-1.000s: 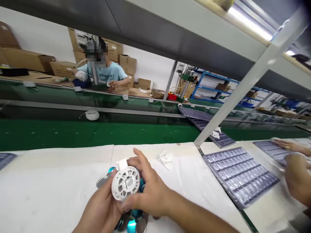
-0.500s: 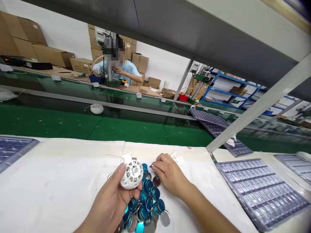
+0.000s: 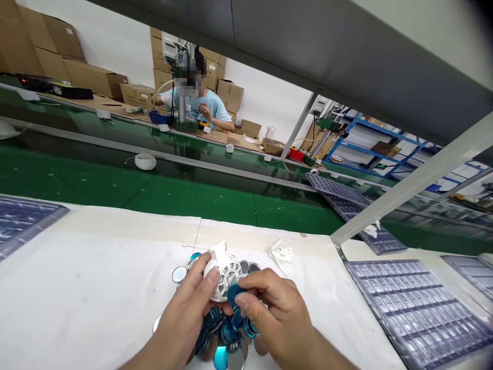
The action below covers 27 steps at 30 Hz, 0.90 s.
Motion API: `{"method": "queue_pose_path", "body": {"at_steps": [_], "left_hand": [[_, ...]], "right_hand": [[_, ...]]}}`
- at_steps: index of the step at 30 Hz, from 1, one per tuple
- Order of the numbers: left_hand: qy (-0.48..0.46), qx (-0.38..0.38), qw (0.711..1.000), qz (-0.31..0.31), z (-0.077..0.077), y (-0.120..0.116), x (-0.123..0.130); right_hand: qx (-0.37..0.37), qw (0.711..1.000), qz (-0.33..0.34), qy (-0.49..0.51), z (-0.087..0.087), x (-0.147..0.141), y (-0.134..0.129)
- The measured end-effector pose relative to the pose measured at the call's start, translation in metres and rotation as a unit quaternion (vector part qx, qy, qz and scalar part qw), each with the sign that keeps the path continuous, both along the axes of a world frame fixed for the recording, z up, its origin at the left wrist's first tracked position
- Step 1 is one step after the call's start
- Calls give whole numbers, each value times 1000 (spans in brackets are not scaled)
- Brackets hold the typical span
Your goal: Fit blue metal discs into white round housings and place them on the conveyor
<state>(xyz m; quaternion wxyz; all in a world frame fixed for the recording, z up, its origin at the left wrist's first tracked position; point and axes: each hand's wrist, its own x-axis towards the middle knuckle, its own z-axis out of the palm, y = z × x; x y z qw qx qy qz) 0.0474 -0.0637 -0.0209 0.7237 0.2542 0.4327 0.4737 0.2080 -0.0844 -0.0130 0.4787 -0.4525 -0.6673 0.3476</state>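
My left hand [image 3: 192, 298] is closed around a round white plastic housing [image 3: 220, 280] with a slotted, spoked face and a short white block on top. Between thumb and fingers of my right hand [image 3: 275, 308] is a blue round disc [image 3: 234, 294], held against or just in front of the housing's lower right face; whether it touches cannot be told. Below both hands lies a heap of blue and silver discs [image 3: 227, 331], partly hidden by the hands. A single silver disc [image 3: 179, 274] rests left of the housing.
A crumpled white bag [image 3: 281, 255] lies behind my right hand. Clear plastic trays [image 3: 418, 303] stand on the right, another tray [image 3: 26, 221] on the left. Beyond runs a green conveyor [image 3: 192, 198] with a white round housing [image 3: 145, 161]. A slanted post [image 3: 408, 180] rises right; a person [image 3: 210, 105] sits opposite.
My right hand has come from the far side of the heap toward the housing, bringing a blue disc to its face. My left hand with the housing has shifted slightly right.
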Motion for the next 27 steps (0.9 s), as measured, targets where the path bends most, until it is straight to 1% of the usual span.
{"method": "queue_pose_path", "body": {"at_steps": [3, 5, 9, 12, 16, 20, 22, 24, 25, 26, 27], "left_hand": [[64, -3, 998, -20, -1, -4, 0], [66, -7, 997, -30, -2, -5, -1], [41, 2, 999, -33, -4, -4, -2], [29, -7, 999, -32, -6, -2, -2], [20, -20, 998, -51, -7, -2, -2], [35, -5, 997, -64, -7, -2, -4], [67, 22, 994, -86, -6, -3, -6], [104, 58, 986, -118, -5, -3, -7], [111, 72, 982, -132, -5, -4, -8], [107, 76, 981, -140, -4, -4, -8], [96, 71, 983, -141, -4, -4, -8]], "right_hand": [[69, 996, -26, -54, 2, -2, 3], [94, 992, -33, -80, 3, -2, 4], [90, 990, -41, -103, 3, -1, 5], [78, 990, -52, -107, 2, -1, 5], [30, 997, -32, -66, 4, -2, 5], [-24, 999, -14, -25, 5, -2, 4], [-74, 997, -26, -22, 4, -1, 5], [-140, 988, -59, -15, 1, 1, 6], [-161, 984, -77, -4, 0, 2, 7], [-170, 981, -87, 15, -2, 2, 8], [-169, 981, -82, 40, -3, 1, 8]]}}
